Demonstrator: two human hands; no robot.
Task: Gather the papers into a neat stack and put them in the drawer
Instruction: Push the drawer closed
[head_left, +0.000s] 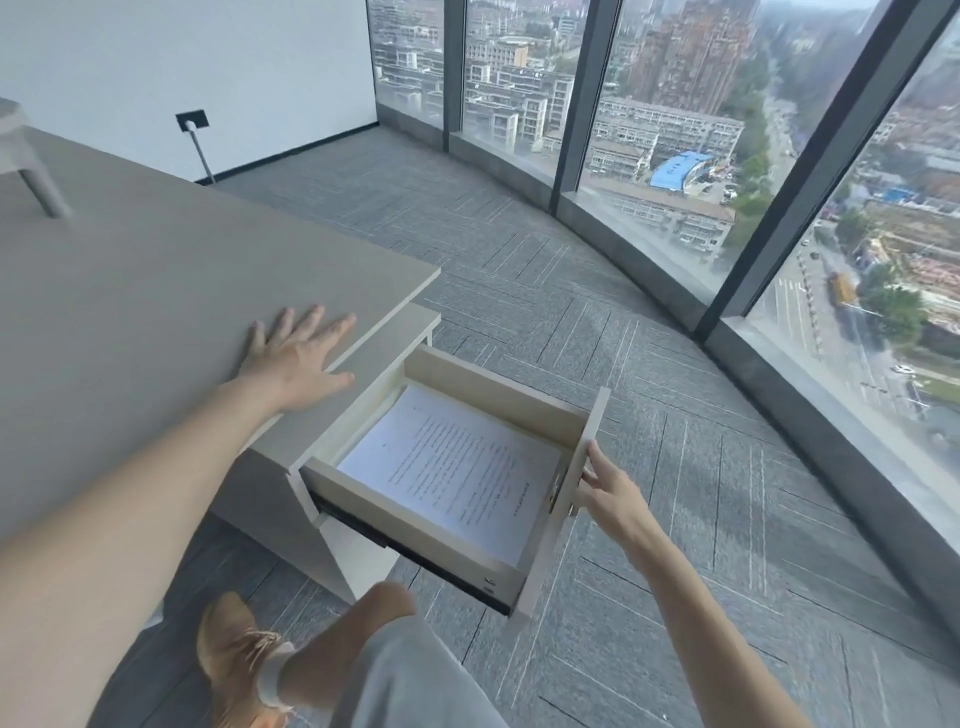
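Note:
A stack of printed white papers (452, 470) lies flat inside a pale wooden drawer (415, 512) that is pulled out from under the grey desk (130, 291). My right hand (608, 486) touches the outer face of the drawer front (563, 512), fingers along its top edge. My left hand (298, 353) rests flat on the desk top near its corner, fingers spread, holding nothing.
Grey carpet (649, 364) stretches to floor-to-ceiling windows (675, 130) on the right. My raised knee (384, 608) and shoe (234, 649) are just below the drawer. A grey stand leg (39, 187) sits at the desk's far left.

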